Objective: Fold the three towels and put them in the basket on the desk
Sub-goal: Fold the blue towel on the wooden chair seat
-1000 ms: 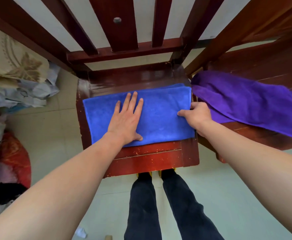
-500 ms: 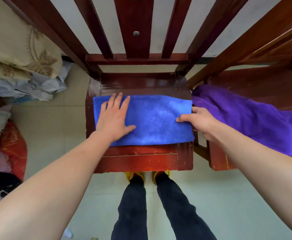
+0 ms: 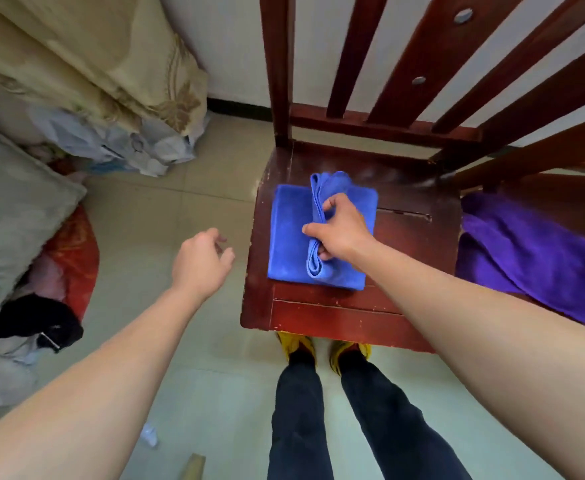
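A blue towel (image 3: 289,237) lies folded on the seat of a dark red wooden chair (image 3: 408,237). My right hand (image 3: 339,230) grips the towel's doubled right edge and holds it folded over onto the left half. My left hand (image 3: 202,263) hovers over the floor to the left of the chair, fingers loosely curled, holding nothing. A purple towel (image 3: 533,251) lies spread on a second chair seat at the right. No basket or desk is in view.
Beige bedding (image 3: 86,60) and plastic-wrapped bundles (image 3: 117,140) pile up at the left, with a grey cushion (image 3: 10,209), red cloth (image 3: 79,247) and a black item (image 3: 38,323) on the tiled floor. My legs and yellow shoes (image 3: 325,348) stand before the chair.
My right hand has carried the blue towel's right edge leftward, folding it in half. My left hand has lifted off the towel and moved left off the chair. The view has swung left.
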{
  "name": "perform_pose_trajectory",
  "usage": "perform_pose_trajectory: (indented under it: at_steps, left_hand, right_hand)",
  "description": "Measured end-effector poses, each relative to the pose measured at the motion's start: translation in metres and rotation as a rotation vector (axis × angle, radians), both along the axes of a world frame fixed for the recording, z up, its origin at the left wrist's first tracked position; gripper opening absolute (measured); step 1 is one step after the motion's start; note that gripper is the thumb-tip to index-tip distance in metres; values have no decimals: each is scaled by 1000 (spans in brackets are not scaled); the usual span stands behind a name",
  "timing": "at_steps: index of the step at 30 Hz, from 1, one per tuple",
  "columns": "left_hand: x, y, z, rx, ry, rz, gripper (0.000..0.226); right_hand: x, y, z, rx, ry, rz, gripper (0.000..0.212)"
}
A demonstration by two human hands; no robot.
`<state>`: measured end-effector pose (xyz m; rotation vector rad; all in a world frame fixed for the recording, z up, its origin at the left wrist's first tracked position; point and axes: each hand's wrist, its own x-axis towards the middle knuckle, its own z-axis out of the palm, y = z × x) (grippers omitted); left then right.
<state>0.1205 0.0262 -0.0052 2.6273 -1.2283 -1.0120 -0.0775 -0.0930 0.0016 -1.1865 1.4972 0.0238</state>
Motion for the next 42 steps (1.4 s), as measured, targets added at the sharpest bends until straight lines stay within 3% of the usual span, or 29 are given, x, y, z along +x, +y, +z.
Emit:
perform_pose_trajectory:
  at_steps: [4, 8, 12, 15, 17, 20, 23, 25, 31, 36, 38, 42]
  left_hand:
    - [16, 11, -13, 10, 22, 26, 25]
    - [15, 7, -15, 21, 20, -41, 28]
    - [-15, -15, -1, -113, -54, -400, 32]
    - [-51, -46, -3, -192, -68, -715, 59]
    - [-69, -64, -11, -42, -120, -859, 89]
    - [-72, -75, -24, 166, -203, -883, 117]
    - [-68, -71, -29, 218, -209, -897, 125]
    - [-70, -69, -30, 218, -218, -894, 126]
    - [-72, -67, -30, 223, -234, -892, 127]
    - [-70, -72, -22, 255, -181, -891, 125]
    - [-72, -77, -14, 203, -138, -834, 110]
    - [-88, -89, -3, -176, 6, -657, 41]
  right_hand:
    - [28, 5, -22, 16, 99, 87, 37]
    - [31, 4, -29, 185, 26, 125, 41]
    - [9, -24, -23, -54, 13, -214, 8]
    - [-9, -48, -21, -67, 1, -402, 11]
    - [-16, -62, -23, 57, -31, -423, 11]
    - [-24, -79, -22, 211, -124, -491, 11]
    - [-29, -78, -15, 47, -127, -542, 10]
    - [-31, -55, -11, -83, -74, -519, 12]
    - [-64, 51, -33, 199, 33, -291, 18]
    - [-75, 52, -37, 42, 170, -215, 11]
    - [-83, 46, -32, -75, 284, -224, 6]
    - [-82, 33, -28, -74, 359, -196, 58]
